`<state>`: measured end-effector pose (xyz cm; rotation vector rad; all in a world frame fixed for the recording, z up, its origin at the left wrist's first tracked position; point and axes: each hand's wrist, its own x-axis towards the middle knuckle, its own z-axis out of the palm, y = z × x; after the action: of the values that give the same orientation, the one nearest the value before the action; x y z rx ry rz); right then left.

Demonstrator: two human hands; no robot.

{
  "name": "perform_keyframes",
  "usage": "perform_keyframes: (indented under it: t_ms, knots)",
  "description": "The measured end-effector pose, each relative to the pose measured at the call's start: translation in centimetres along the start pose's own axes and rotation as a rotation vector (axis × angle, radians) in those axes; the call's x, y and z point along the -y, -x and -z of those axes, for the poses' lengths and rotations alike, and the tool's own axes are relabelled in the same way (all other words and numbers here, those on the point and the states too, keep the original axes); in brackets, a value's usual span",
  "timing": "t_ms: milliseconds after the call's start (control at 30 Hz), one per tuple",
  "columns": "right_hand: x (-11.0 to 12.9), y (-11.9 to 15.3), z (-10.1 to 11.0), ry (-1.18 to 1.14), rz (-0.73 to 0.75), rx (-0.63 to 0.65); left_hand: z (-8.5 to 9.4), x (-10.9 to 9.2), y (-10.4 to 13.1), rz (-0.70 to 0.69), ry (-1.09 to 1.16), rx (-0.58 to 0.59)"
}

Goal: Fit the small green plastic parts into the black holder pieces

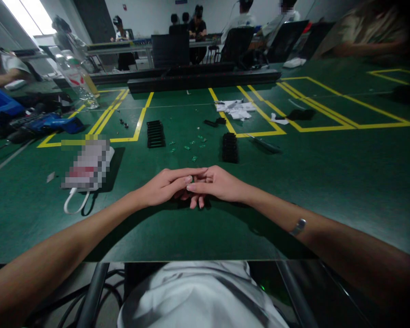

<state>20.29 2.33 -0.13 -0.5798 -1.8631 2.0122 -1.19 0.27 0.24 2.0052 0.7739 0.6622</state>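
Note:
My left hand (162, 186) and my right hand (222, 183) meet just above the table, fingertips touching and thumbs almost tip to tip. Both are closed in a pinch, and a speck of green shows between the thumbs, too small to name. Just beyond the fingers lie several small green circuit boards (194, 159). Behind them to the left is a black slotted rack (156, 134). Another black slotted rack (230, 147) stands to the right, with tweezers (265, 145) lying beside it.
A white power bank (102, 168) with a looped cable lies left on the green table (177, 237). Farther off are a plastic bottle (77, 79), blue power tools (51, 124), crumpled white paper (237, 108), small black pieces (214, 122) and a long black bar (205, 82). Other people sit beyond.

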Motion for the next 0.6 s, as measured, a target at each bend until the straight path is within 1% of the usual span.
perform_keyframes:
  t_ms: [133, 367, 600]
  knots:
    - [0.01, 0.11, 0.13, -0.015, 0.021, 0.009, -0.12, -0.06, 0.11, -0.022, -0.013, -0.013]
    - [0.32, 0.23, 0.06, -0.048, 0.01, 0.013, -0.2, -0.07, 0.13, -0.06, -0.028, -0.02]
    - [0.3, 0.11, -0.25, -0.08, 0.02, -0.007, 0.0, -0.11, 0.15, -0.038, -0.009, -0.002]
